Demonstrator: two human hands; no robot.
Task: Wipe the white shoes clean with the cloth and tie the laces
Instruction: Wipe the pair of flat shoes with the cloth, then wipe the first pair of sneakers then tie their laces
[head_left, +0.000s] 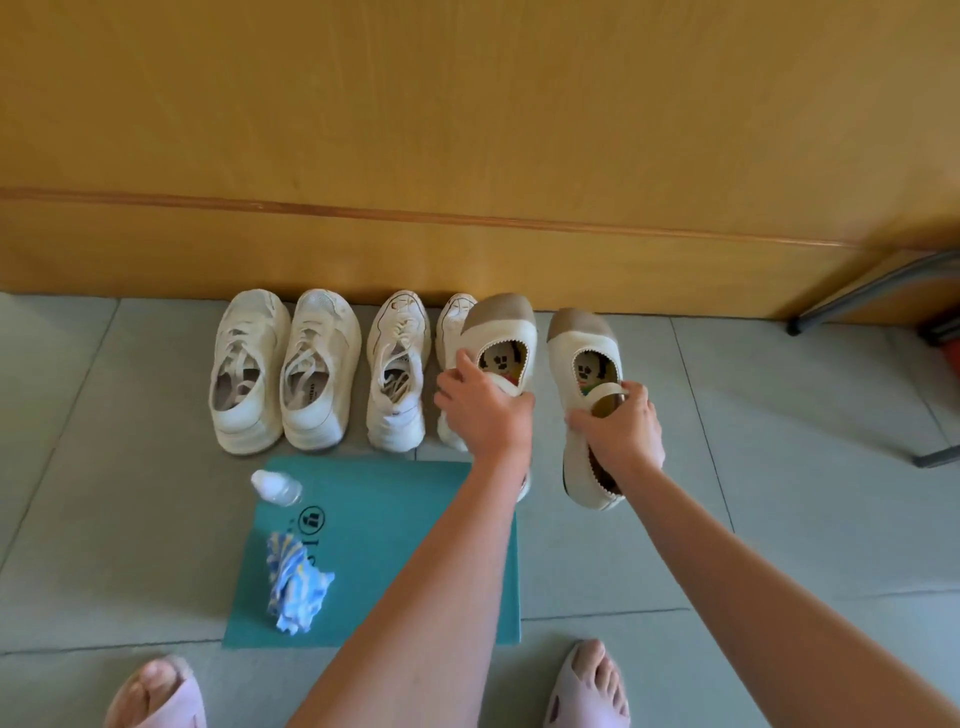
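My left hand (483, 405) grips the strap side of a cream strap shoe with a tan toe (498, 325), held over the floor. My right hand (621, 423) grips the strap of its twin (579, 338). Against the wooden panel stands a pair of white lace-up sneakers (283, 369) with loose laces. Beside them is a second white pair: one shoe (397, 369) in full view, the other (453, 322) mostly hidden behind my left hand. A crumpled blue, white and yellow cloth (296, 582) lies on a teal mat (384, 545).
A small clear bottle with a white cap (275, 486) lies at the mat's far left corner. My feet in pink slippers (156, 693) (589, 686) stand at the near edge. Metal furniture legs (872, 291) stand at the far right on the grey tile floor.
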